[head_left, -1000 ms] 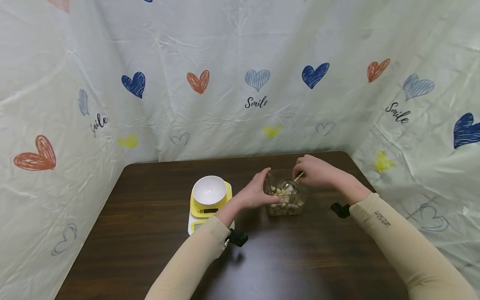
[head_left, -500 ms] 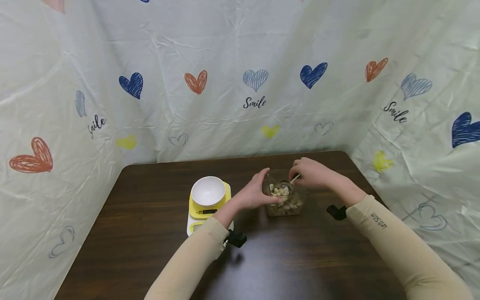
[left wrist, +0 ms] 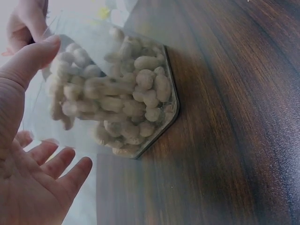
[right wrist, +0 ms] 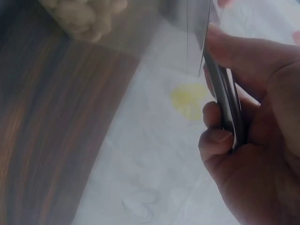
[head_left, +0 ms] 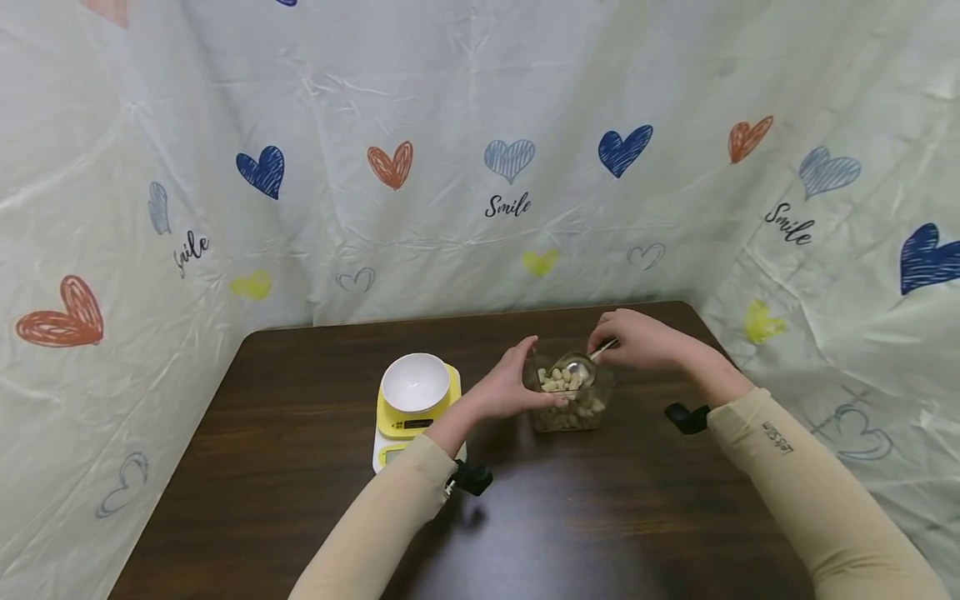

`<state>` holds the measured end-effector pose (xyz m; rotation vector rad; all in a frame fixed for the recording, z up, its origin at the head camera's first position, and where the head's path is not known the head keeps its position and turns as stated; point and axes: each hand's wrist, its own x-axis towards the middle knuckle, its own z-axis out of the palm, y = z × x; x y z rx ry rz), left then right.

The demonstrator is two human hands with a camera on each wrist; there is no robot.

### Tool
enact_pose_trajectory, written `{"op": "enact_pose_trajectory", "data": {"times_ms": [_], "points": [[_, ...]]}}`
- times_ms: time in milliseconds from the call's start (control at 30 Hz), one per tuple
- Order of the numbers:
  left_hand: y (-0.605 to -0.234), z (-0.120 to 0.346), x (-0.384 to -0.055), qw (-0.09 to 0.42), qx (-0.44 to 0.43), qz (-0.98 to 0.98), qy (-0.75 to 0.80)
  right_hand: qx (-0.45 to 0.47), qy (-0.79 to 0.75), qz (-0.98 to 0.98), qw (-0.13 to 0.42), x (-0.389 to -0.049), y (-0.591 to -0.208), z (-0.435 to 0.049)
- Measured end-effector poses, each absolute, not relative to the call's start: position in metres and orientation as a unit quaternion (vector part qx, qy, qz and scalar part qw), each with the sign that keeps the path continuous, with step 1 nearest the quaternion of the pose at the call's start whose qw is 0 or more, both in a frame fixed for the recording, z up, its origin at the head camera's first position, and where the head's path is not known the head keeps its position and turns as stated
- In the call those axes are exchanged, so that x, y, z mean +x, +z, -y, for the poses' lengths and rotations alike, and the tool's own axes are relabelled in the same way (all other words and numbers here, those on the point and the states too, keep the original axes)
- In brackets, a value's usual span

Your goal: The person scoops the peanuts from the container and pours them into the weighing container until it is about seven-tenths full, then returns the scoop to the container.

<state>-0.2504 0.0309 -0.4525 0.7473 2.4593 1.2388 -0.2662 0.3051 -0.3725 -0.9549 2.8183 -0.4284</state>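
Observation:
A clear container (head_left: 558, 348) of unshelled peanuts (left wrist: 145, 82) stands on the table's right half. My left hand (head_left: 508, 388) grips its left side, the thumb along the near rim and the fingers around the far side. In my right hand (head_left: 639, 340) is the handle of a metal scoop (head_left: 581, 367), pinched between thumb and curled fingers. The scoop's round bowl is inside the container, over the peanuts. The right wrist view shows the fingers wrapped around the dark metal handle (right wrist: 228, 103); the scoop's bowl is blurred behind the clear wall there.
Left of the container, a white bowl (head_left: 415, 383) sits on a yellow and white kitchen scale (head_left: 392, 423); my left forearm partly covers the scale's display. The dark wooden table (head_left: 300, 467) ends at a white curtain (head_left: 435, 92) printed with hearts.
The scoop dipped toward the peanuts, then rose slightly with my right hand, which moved a little right and away. My left hand has stayed on the container.

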Motion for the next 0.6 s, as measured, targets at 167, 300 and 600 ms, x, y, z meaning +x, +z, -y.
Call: {"op": "enact_pose_trajectory", "data": {"times_ms": [167, 300, 600], "points": [[-0.453, -0.031, -0.251, 0.143, 0.259, -0.852, 0.431, -0.297, -0.174, -0.935, 0.08, -0.267, -0.371, -0.316], [-0.454, -0.031, -0.251, 0.144, 0.257, -0.85, 0.436, -0.289, -0.196, -0.933, 0.088, -0.268, -0.371, -0.319], [-0.456, -0.031, -0.251, 0.15, 0.255, -0.846, 0.444, -0.313, -0.163, -0.933, 0.073, -0.269, -0.373, -0.31]]}}
